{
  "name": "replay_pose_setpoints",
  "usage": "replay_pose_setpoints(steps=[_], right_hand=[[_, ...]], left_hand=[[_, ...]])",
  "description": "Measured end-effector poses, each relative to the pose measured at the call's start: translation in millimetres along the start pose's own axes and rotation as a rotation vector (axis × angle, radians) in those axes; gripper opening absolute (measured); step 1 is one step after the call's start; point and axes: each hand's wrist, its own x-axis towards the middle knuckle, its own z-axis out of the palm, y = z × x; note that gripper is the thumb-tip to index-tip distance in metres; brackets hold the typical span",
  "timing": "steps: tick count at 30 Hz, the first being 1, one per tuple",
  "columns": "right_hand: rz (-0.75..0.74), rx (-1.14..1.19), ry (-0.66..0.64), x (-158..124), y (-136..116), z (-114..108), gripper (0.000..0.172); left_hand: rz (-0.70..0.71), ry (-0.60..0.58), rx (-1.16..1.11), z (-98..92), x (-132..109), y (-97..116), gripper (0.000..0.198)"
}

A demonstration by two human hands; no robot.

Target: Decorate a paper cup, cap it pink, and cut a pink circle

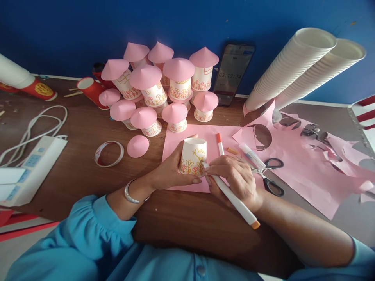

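My left hand (171, 167) is closed round a white paper cup (190, 150), its thumb along the front near the base. Yellow and red flowers run round the cup's lower part, with a yellow bird-like outline above them. In my right hand (237, 177) is a white marker (231, 197) with an orange end, its tip at the cup's right side. Beneath lies a pink paper sheet (175, 136). Just beyond my right hand are a second marker with an orange-red cap (219, 139), a loose orange cap (232, 150), a glue tube (252, 156) and scissors (269, 175).
Several decorated cups with pink cone roofs (146, 77) stand at the back. A phone (234, 74) leans on the blue wall beside tall cup stacks (290, 66). Cut pink paper (310, 171) covers the right. Leftward are a tape roll (109, 153), a pink cone (138, 146) and a power strip (36, 169).
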Motion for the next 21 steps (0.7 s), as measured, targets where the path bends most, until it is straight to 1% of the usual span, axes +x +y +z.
replay_pose_setpoints(steps=[3, 7, 12, 16, 21], right_hand=[[-0.015, 0.006, 0.01, 1.1, 0.3, -0.7, 0.023], [0.003, -0.01, 0.011, 0.9, 0.8, -0.3, 0.026], [0.017, -0.007, 0.004, -0.2, 0.9, -0.1, 0.024], [-0.007, 0.014, 0.015, 0.9, 0.0, -1.8, 0.025], [-0.01, -0.006, -0.006, 1.0, -2.1, -3.2, 0.026]], left_hand=[[-0.004, 0.0, -0.002, 0.3, -0.2, 1.2, 0.107], [-0.016, -0.007, -0.021, 1.2, -0.8, 1.9, 0.11], [-0.018, 0.007, -0.031, 1.1, -0.6, 1.2, 0.108], [-0.018, 0.017, -0.022, 0.4, -0.3, 1.7, 0.107], [-0.037, 0.017, -0.007, 1.0, -0.8, 4.0, 0.107]])
